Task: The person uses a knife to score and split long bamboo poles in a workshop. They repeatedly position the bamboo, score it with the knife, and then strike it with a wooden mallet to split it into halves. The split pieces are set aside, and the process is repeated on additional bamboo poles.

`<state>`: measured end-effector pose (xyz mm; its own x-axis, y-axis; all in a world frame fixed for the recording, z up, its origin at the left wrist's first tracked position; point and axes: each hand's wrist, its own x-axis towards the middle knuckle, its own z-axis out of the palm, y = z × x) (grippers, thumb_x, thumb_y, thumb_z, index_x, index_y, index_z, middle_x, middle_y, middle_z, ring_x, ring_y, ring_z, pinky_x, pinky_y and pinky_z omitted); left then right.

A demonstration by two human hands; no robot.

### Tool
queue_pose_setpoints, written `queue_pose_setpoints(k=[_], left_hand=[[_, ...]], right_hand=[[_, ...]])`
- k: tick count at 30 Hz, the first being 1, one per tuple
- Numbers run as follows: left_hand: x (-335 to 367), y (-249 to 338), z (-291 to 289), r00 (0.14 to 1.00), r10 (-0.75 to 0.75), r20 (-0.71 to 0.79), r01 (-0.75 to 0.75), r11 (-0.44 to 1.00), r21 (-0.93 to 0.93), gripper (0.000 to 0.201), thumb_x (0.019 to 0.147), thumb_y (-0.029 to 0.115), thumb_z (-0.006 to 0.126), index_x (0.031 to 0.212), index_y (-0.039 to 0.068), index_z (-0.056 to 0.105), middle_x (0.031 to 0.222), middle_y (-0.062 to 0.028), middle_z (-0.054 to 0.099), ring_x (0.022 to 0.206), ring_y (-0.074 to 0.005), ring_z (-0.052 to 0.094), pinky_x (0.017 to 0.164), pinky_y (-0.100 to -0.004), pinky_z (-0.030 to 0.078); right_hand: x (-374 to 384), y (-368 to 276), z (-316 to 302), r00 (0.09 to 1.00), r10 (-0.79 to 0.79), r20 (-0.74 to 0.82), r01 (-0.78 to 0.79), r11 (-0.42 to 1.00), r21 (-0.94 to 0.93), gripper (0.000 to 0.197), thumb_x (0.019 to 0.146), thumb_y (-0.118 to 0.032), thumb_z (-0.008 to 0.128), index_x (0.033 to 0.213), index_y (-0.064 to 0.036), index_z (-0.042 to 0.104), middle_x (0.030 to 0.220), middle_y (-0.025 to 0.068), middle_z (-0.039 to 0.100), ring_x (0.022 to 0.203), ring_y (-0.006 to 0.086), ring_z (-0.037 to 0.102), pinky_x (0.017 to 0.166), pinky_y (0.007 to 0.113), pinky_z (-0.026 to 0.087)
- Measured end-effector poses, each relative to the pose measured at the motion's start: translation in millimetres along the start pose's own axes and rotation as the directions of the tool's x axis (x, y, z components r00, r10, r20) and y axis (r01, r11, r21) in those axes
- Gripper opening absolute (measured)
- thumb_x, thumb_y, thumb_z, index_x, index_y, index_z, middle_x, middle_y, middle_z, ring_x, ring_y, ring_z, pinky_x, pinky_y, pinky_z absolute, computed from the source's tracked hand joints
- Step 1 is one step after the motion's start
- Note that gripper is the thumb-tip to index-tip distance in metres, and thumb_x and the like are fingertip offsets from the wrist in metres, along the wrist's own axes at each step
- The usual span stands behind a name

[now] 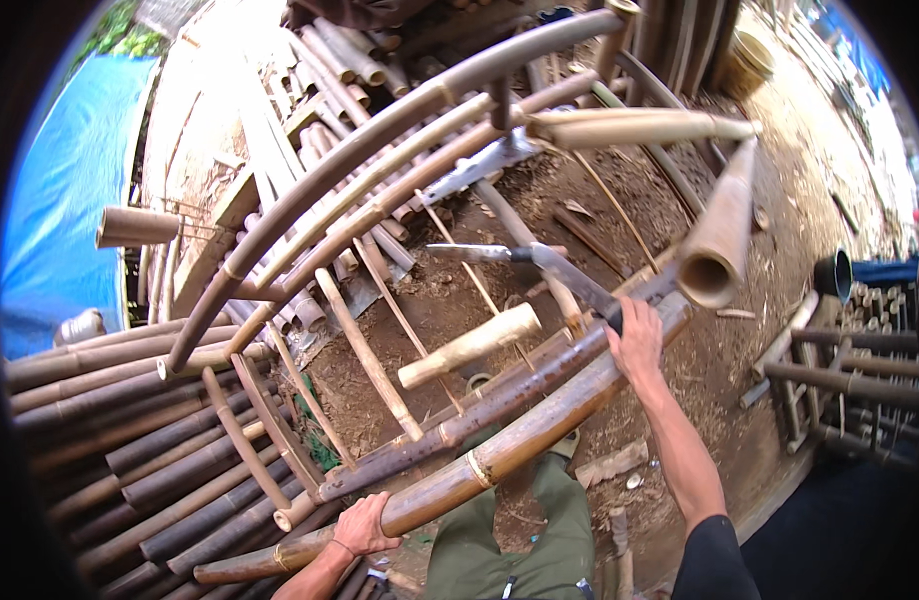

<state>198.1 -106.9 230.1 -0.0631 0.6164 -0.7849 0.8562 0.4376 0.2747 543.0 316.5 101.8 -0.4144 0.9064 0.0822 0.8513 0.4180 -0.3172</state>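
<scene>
My left hand (365, 525) wraps around a thick brown bamboo pole (500, 455) that slants across in front of my legs, gripping it near its lower left end. My right hand (637, 338) is closed on the dark handle of a machete (580, 283), close to the pole's upper right end. The machete's broad blade points away from me to the upper left. Just beyond its tip, a second knife (472, 252) with a narrow blade and dark handle lies among the bamboo. A large bamboo frame (430, 435) with curved rails and thin crosspieces stands ahead.
A pale short log (470, 346) rests across the frame's crosspieces. Stacked bamboo poles (170, 480) fill the lower left, and more cut lengths (340, 60) lie at the back. An open-ended bamboo tube (715, 250) juts toward me. Smaller bamboo frames (850, 370) stand at right.
</scene>
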Motion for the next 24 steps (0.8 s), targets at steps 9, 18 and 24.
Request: queue_pose_setpoints(k=[9,18,24], left_hand=[[111,-62,6,0.994,0.056,-0.095,-0.066,0.993,-0.102,0.092,0.059,0.039,0.086,0.135,0.008,0.048,0.117,-0.0129,0.06,0.106,-0.0332,0.058,0.09,-0.0453,0.049],[159,-50,15,0.997,-0.009,-0.077,-0.001,0.992,-0.126,0.096,0.054,0.034,0.089,0.137,0.009,0.048,0.12,-0.012,0.058,0.106,-0.0336,0.057,0.09,-0.0458,0.047],[157,-46,29,0.977,-0.052,-0.205,0.022,0.989,-0.146,0.099,0.059,0.035,0.089,0.144,0.009,0.044,0.123,-0.0111,0.057,0.109,-0.0307,0.057,0.092,-0.0458,0.048]], right_hand=[[201,-96,168,0.949,-0.183,0.257,0.242,0.945,-0.221,0.054,0.071,-0.016,0.081,0.117,-0.013,0.054,0.111,0.0103,0.055,0.105,0.0323,0.056,0.085,0.047,0.046],[254,-101,250,0.877,-0.382,0.292,0.444,0.876,-0.186,0.059,0.07,-0.017,0.081,0.123,-0.0134,0.054,0.113,0.0079,0.056,0.108,0.0288,0.055,0.091,0.043,0.044],[200,-139,251,0.787,-0.575,0.221,0.578,0.814,0.061,0.048,0.082,-0.036,0.073,0.115,-0.0028,0.066,0.121,0.0199,0.064,0.112,0.0311,0.061,0.096,0.044,0.049]])
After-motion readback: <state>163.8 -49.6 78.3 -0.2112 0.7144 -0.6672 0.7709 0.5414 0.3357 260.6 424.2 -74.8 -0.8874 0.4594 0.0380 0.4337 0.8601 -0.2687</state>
